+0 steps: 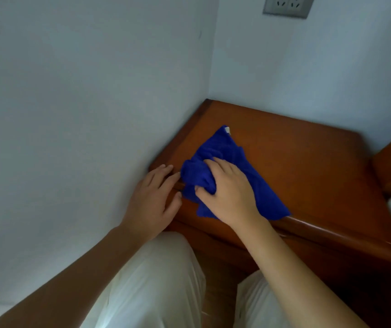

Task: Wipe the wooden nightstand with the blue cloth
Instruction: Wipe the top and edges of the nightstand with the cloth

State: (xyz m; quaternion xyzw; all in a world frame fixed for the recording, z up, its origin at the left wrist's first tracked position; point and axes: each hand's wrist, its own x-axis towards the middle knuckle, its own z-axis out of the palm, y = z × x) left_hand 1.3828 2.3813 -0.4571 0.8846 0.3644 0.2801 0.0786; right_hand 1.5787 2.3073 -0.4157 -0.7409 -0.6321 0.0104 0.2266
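The right hand has its grip clenched on the bunched blue cloth; the left hand lies flat, released, on the edge of the nightstand. I'd flatten the cloth and sweep toward the upper right.

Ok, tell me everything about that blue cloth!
The blue cloth is deep blue and fluffy-looking, like microfibre, with a small white tag at its far corner. It lies rumpled on top of the wooden nightstand, one corner reaching the front edge. The right hand bunches its left part, fingers curled into the folds.
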